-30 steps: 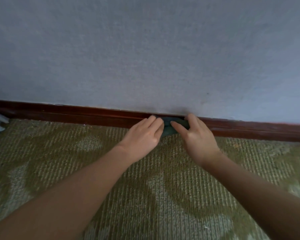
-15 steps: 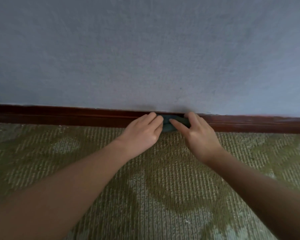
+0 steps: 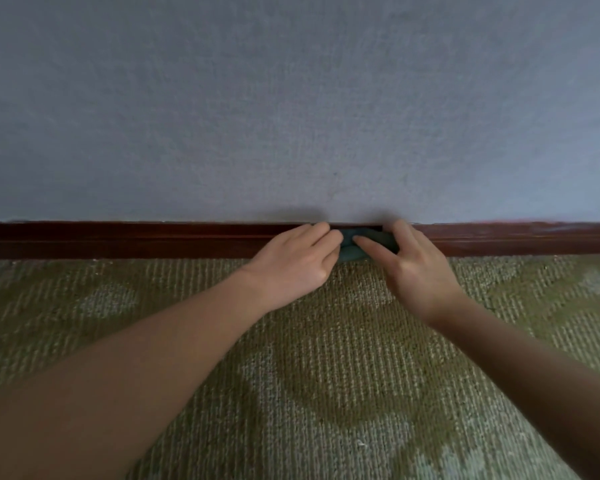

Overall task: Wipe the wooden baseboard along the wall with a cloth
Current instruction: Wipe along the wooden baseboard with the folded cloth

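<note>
We have slid the bunched teal cloth slightly right along the dark baseboard; left hand curls close-set fingers onto it, right hand pinches it.

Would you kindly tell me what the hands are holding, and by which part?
A bunched teal cloth against the baseboard: the left hand grips its left end, the right hand pinches its right end between thumb and fingers.
</note>
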A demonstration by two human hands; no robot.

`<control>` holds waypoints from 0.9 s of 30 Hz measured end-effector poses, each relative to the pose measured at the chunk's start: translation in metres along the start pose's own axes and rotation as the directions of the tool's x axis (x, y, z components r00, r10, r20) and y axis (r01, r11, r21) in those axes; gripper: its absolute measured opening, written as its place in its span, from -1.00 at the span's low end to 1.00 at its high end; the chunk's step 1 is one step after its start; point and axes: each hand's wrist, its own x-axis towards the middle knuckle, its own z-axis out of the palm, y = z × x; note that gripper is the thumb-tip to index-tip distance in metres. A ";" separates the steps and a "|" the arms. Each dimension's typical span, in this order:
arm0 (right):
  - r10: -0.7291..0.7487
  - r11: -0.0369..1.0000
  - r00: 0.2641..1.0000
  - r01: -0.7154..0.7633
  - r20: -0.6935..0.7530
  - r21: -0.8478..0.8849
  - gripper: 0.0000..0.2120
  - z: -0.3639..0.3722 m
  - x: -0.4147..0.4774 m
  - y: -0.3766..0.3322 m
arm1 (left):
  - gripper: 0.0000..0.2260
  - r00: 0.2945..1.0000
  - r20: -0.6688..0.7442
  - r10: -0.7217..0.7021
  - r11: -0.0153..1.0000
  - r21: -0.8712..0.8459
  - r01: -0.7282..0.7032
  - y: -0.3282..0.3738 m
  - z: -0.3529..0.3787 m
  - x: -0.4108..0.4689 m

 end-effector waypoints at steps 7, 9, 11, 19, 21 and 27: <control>0.028 0.999 0.999 -0.027 0.025 -0.018 -0.51 -0.008 -0.019 0.033 | -0.93 0.999 -0.031 0.013 0.999 -0.034 -0.014 0.019 0.007 0.034; 0.062 0.998 0.998 -0.062 0.017 0.007 -0.53 -0.007 -0.020 0.029 | -0.91 1.000 -0.024 0.017 0.999 -0.030 -0.017 0.019 0.006 0.033; 0.087 0.995 0.996 -0.087 0.007 0.040 -0.55 -0.005 -0.019 0.023 | -0.89 1.000 -0.022 0.007 1.000 -0.005 -0.007 0.016 0.004 0.031; 0.054 0.996 0.997 -0.051 -0.049 0.076 -0.63 0.000 -0.005 0.006 | -0.69 0.996 -0.070 -0.048 0.999 0.002 0.048 0.005 -0.001 0.013; 0.031 0.998 0.998 -0.029 -0.047 0.052 -0.63 -0.002 -0.008 0.011 | -0.69 0.996 -0.075 -0.047 0.999 -0.014 0.046 0.008 0.004 0.015; 0.037 0.999 0.999 -0.037 0.007 -0.012 -0.63 -0.010 -0.019 0.033 | -0.86 0.989 -0.125 -0.076 0.995 -0.080 0.067 0.029 0.018 0.035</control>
